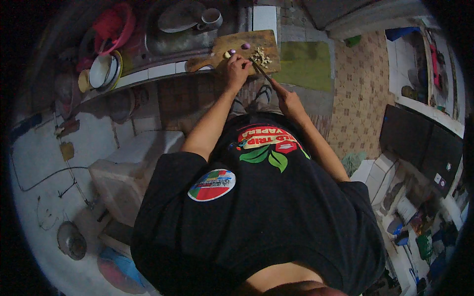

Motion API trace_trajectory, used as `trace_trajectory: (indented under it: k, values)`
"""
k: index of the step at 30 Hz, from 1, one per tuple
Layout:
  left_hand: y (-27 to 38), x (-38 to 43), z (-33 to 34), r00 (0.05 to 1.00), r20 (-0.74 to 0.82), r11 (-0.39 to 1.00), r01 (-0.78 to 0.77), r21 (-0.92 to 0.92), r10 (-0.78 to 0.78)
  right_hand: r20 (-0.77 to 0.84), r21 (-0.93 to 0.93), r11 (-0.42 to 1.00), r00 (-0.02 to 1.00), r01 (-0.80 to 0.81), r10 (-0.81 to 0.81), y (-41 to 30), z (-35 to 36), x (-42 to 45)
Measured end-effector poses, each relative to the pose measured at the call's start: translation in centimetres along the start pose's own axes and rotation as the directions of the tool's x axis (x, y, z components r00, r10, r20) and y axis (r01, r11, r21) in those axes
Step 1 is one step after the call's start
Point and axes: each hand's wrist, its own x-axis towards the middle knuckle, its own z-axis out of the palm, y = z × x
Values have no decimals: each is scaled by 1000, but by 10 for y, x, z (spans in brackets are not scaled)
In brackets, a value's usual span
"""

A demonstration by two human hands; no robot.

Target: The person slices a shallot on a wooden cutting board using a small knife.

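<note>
A wooden cutting board point(244, 37) lies across the counter's edge, its handle pointing left. My right hand point(289, 101) grips a knife point(262, 69), whose blade slants over the board's near side. Close to the blade's tip, my left hand point(239, 66) rests on the board with its fingertips drawn together; anything pinched under them is too small to make out. Just beyond those fingers sit a small purple shallot point(232, 51) and a pale peeled clove point(227, 55). Another purple shallot point(246, 46) lies farther back. Chopped pale pieces, seemingly garlic point(262, 57), are scattered right of the blade.
Left of the board is a metal sink point(177, 46) with a plate point(181, 18) and a mug point(211, 18). Stacked bowls point(102, 70) and a pink basin point(126, 33) stand at the counter's left end. A green mat point(305, 64) covers floor to the right.
</note>
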Motion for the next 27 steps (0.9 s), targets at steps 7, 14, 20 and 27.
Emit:
trace_trajectory:
  k: [7, 14, 20, 27]
  values:
    - [-3, -2, 3, 999, 24, 993, 50, -107, -48, 28, -35, 997, 997, -73, 74, -11, -14, -13]
    - [2, -4, 0, 1000, 18, 1000, -3, -29, 4, 11, -104, 994, 999, -29, 30, -23, -16, -7]
    - [1, -4, 0, 999, 24, 1000, 23, -18, -23, 31, -131, 991, 999, -18, 22, -21, -16, -5]
    - [3, -3, -1, 1000, 6, 998, 5, -62, -4, 40, -192, 981, 998, -40, 48, -23, -15, -6]
